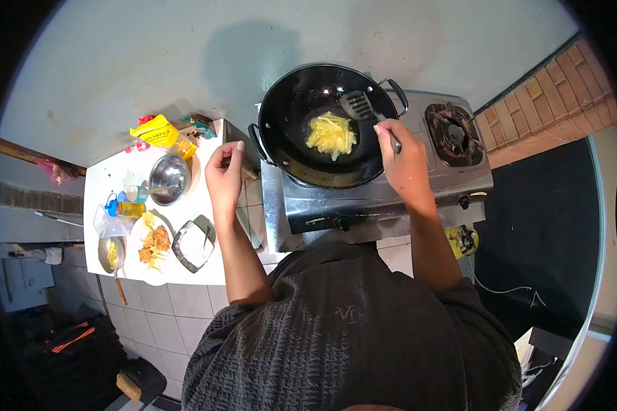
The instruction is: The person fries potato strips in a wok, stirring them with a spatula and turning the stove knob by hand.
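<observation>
My right hand (406, 164) is wrapped round the handle of a slotted spatula (358, 105), whose dark blade hangs over the right side of a black wok (301, 164). In the wok's bottom lies a pale yellow clump of batter-coated strips (331, 135), sitting in what looks like oil. The blade is just above and right of the clump; whether it touches cannot be told. My left hand (225, 172) hovers left of the wok, near its left handle (259, 144), fingers curled in and no object visible in them.
The wok stands on a steel gas stove (384, 198); a bare burner (454, 133) is at right. On the white table (178, 270) at left are a metal bowl (170, 179), a plate of fried food (154, 246), a square dish (193, 245), a small pan (111, 255) and yellow packaging (159, 132).
</observation>
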Motion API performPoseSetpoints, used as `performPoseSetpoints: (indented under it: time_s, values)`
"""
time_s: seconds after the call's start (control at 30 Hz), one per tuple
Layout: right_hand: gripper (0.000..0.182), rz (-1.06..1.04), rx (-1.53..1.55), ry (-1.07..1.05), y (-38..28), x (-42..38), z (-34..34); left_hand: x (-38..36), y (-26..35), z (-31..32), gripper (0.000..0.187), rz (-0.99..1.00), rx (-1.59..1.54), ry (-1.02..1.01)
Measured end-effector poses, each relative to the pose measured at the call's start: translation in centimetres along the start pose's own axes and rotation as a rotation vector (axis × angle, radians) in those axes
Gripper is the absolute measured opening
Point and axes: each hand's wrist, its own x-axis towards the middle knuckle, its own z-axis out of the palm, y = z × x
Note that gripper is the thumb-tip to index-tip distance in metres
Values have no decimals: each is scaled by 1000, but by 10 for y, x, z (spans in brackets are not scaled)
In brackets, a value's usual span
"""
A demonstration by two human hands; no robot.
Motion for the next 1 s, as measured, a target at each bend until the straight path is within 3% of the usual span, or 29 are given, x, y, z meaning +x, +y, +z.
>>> performPoseSetpoints:
  time_s: [0.43, 0.73, 0.93, 1.0]
  values:
    - [14, 153, 149, -161, -11, -19, 2, 0, -1, -2, 21, -23, -6, 0]
    - [13, 96, 95, -111, -6, -18, 5, -2, -1, 0, 20, -14, -15, 5]
    - [12, 238, 124, -37, -6, -15, 4, -4, 0, -2, 20, -60, 2, -7]
    - [11, 97, 74, 22, 1, -10, 10, -3, 0, -1, 20, -60, -16, -17]
